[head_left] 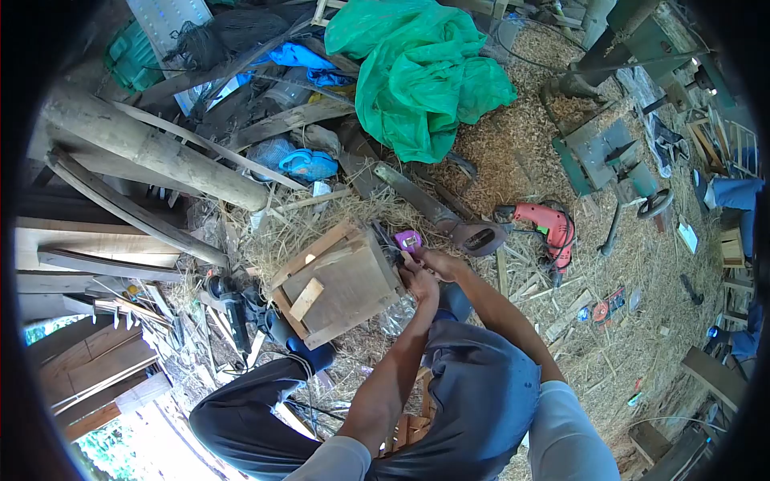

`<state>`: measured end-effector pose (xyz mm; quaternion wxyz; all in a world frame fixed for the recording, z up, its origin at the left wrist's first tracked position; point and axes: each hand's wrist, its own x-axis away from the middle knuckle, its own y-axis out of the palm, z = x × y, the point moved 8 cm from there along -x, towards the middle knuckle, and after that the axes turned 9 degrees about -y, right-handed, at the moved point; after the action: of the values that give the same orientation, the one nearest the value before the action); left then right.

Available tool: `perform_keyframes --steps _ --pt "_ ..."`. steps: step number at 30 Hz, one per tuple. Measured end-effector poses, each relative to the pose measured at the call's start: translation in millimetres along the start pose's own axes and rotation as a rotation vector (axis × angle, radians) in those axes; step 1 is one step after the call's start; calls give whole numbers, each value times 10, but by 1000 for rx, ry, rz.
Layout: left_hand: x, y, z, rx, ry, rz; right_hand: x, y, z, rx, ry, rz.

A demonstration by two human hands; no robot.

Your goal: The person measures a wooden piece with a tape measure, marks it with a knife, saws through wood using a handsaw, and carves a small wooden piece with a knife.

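A box-like wooden piece (345, 293) with a flat panel and plank edges rests tilted in front of me, a short wood offcut (306, 300) on its face. At its right edge my left hand (419, 282) is closed, fingers curled against the wood. My right hand (439, 263) meets it there, also closed, with its fingertips by a purple tape measure (408, 240). Whatever lies between the fingers of either hand is too small or hidden to name. Just beyond them lies a handsaw (449, 220), its handle towards my right hand.
A red power drill (547, 232) lies to the right on straw and shavings. Green plastic sheeting (425, 72) is heaped at the top. A bamboo pole (160, 148) slants across the left. A vise-like machine (609, 164) stands upper right. Another person's blue-clad leg (734, 192) shows far right.
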<state>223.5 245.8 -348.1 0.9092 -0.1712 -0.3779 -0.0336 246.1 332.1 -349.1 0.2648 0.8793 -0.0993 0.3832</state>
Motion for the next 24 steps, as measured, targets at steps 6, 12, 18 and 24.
perform_keyframes --steps 6,12,18,24 --pt "241 12 392 -456 146 293 -73 -48 40 -106 -165 -13" --pt "170 31 334 -14 -96 16 60 -213 10 149 -267 -125" --pt "612 -79 723 -304 187 61 358 -378 -375 911 -298 185" --pt "897 -31 1141 -261 471 -346 878 -245 -863 1817 -893 -80"
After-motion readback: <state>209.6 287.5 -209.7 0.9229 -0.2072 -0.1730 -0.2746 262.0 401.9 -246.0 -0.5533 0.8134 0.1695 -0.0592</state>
